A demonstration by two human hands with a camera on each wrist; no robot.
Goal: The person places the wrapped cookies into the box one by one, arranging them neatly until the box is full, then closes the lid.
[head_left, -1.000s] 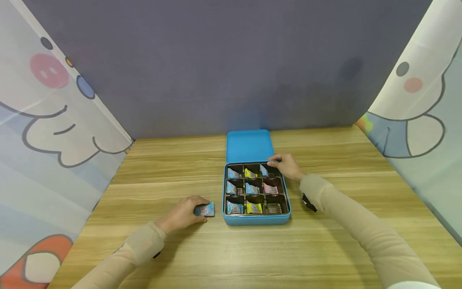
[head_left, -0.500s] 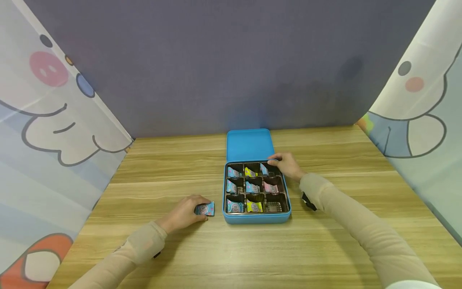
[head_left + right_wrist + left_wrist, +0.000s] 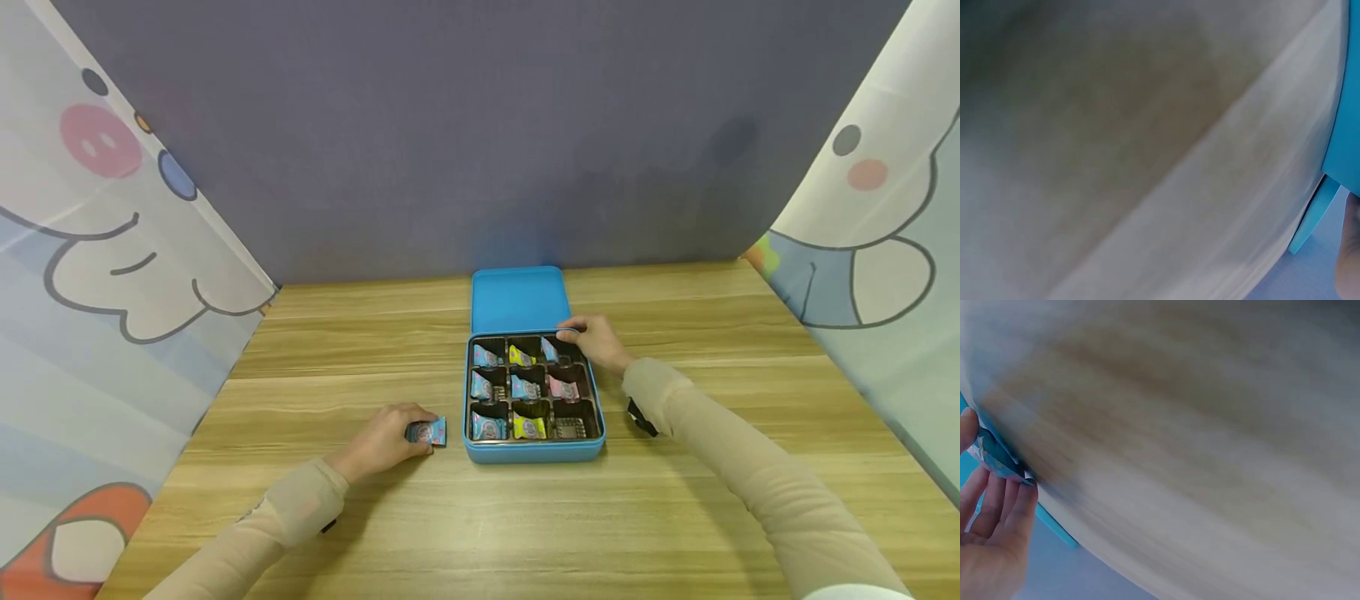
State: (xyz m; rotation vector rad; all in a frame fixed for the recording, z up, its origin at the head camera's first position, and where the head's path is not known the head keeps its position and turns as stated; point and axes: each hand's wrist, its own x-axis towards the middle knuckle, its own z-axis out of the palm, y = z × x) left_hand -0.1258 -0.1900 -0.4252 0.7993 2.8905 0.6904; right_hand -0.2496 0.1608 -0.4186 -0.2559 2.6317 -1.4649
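In the head view, my left hand [image 3: 385, 440] pinches a blue-wrapped candy [image 3: 429, 432] at the table surface, just left of the box. The left wrist view has the same candy [image 3: 999, 456] between thumb and fingertips. My right hand [image 3: 598, 342] grips the back right corner of a blue tin box [image 3: 534, 452], thumb over the rim. Inside, a dark divided tray [image 3: 552, 408] carries blue, yellow and pink wrapped candies, one to most compartments; the front right compartment [image 3: 570, 427] is bare. Only a sliver of the right hand [image 3: 1349, 256] enters the right wrist view.
The tin's blue lid [image 3: 519, 300] lies folded back behind it, near the grey back panel [image 3: 480, 142]. Wood-grain table [image 3: 525, 525] surrounds the box. Printed cartoon curtains [image 3: 97, 250] hang at both sides.
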